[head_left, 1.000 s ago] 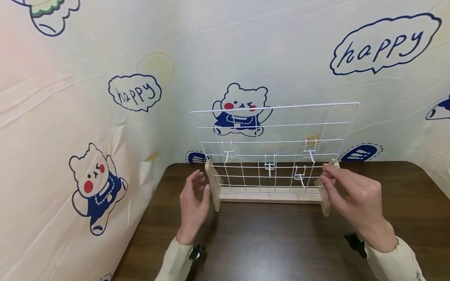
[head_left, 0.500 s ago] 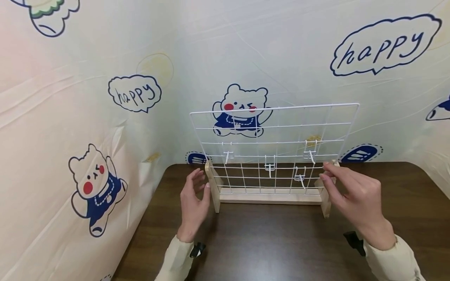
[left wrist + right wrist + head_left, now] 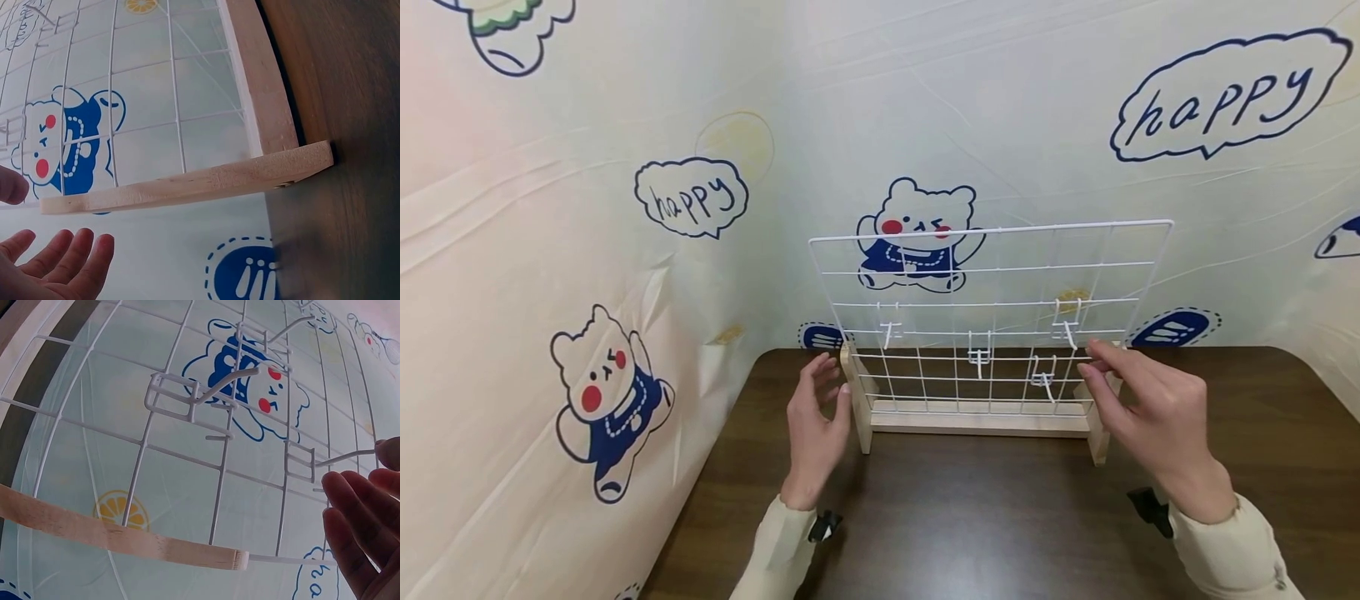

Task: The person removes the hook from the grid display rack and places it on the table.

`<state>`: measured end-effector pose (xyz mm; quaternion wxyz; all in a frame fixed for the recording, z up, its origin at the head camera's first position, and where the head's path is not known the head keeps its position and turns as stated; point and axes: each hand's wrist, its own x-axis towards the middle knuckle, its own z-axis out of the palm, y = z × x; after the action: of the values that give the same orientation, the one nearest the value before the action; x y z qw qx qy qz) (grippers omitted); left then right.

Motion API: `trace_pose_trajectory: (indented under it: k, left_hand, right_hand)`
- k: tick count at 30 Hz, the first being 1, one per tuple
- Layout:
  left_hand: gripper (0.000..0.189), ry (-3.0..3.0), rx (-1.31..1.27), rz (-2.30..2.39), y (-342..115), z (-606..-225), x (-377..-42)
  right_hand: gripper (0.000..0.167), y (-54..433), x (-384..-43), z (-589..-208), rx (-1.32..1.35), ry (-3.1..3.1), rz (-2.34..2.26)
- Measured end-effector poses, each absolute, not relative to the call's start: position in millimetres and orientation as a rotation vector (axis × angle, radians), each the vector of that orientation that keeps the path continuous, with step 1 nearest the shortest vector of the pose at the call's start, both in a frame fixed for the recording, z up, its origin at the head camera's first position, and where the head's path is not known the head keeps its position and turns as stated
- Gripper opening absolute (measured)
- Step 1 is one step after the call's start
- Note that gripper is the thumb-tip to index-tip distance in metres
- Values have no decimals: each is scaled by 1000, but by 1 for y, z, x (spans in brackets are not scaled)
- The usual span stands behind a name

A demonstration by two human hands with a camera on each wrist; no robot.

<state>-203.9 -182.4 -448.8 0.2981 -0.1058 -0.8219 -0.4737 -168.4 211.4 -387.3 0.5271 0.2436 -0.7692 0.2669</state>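
Note:
A white wire grid (image 3: 992, 232) stands in a pale wooden stand (image 3: 977, 427), leaning back. Several white hooks hang on its bars, among them an upper right hook (image 3: 1064, 329), a middle hook (image 3: 979, 357) and a left hook (image 3: 890, 333). My left hand (image 3: 816, 429) is beside the left wooden upright (image 3: 859, 408), its fingers loosely bent and holding nothing. In the left wrist view its fingers (image 3: 100, 253) are apart from the wood. My right hand (image 3: 1153, 412) hovers before the right upright; in the right wrist view, its thumb (image 3: 389, 453) overlaps the tip of one hook (image 3: 344, 456).
The stand rests on a dark brown wooden table (image 3: 977, 517). Behind and to the left hangs a pale cloth (image 3: 760, 275) printed with bears and "happy" bubbles. A black strap (image 3: 1150, 510) shows at the right wrist.
My right hand has shifted slightly left, its fingertips closer to the upper right hook. My left hand has barely moved. The hooks stay in the same places on the grid.

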Motion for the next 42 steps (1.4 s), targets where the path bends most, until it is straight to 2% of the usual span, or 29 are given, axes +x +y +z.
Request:
trace_pose_trajectory:
  k: [42]
  left_hand:
    - [41, -2152, -343, -1233, -176, -450, -229]
  right_hand:
    - [50, 211, -177, -389, 588, -1887, 659]
